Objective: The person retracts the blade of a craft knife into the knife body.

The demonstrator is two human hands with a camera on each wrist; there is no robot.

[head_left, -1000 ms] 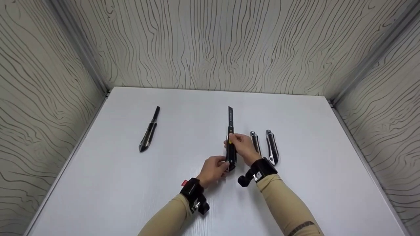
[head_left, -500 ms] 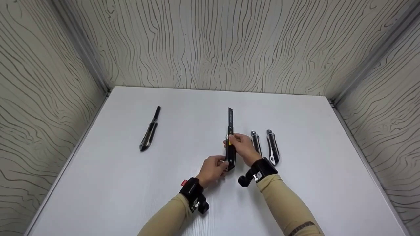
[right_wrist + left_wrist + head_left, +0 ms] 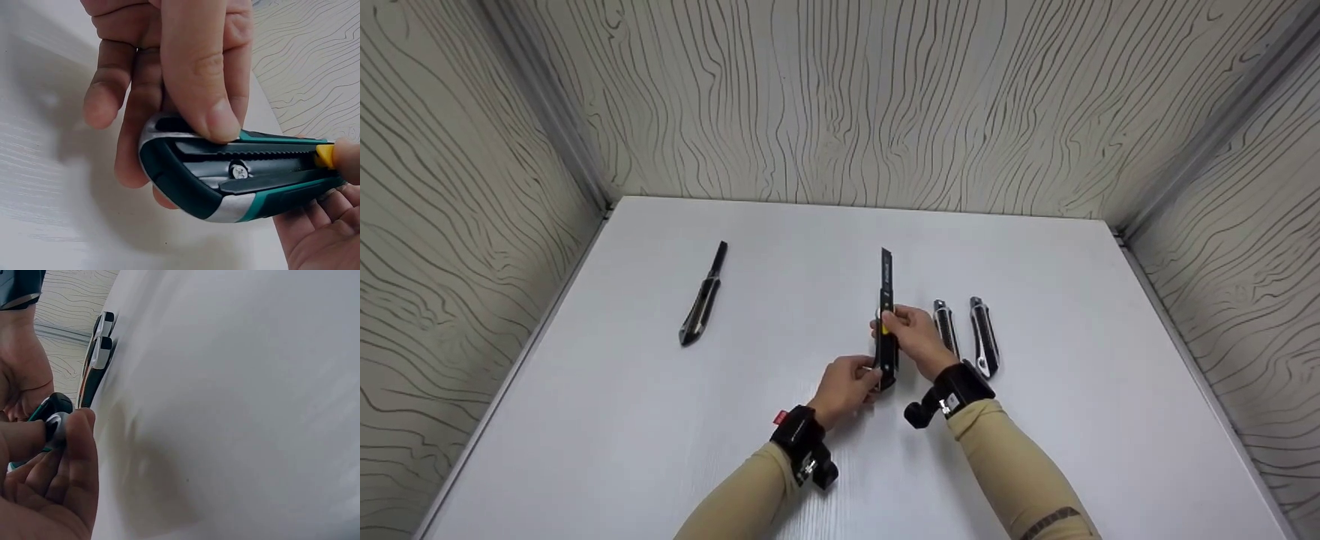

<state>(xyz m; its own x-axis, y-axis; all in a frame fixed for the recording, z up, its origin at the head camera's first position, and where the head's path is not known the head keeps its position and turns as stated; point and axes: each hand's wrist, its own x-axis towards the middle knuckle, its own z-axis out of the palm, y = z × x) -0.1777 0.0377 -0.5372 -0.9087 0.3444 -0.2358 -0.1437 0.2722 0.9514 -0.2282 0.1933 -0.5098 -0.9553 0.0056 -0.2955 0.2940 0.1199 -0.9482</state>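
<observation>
White tabletop point(image 3: 622, 420) runs between wood-grain walls. Nearest, the left hand point(image 3: 847, 388) pinches the butt of a utility knife point(image 3: 887, 352) between curled fingers and thumb. Just beyond, the right hand point(image 3: 913, 337) wraps the handle, thumb on the yellow slider point(image 3: 324, 156). Since a second ago the blade point(image 3: 886, 276) has drawn back slightly, its tip lower. Two knives point(image 3: 964, 334) lie just right; another knife point(image 3: 703, 297) lies far left, unmoved.
</observation>
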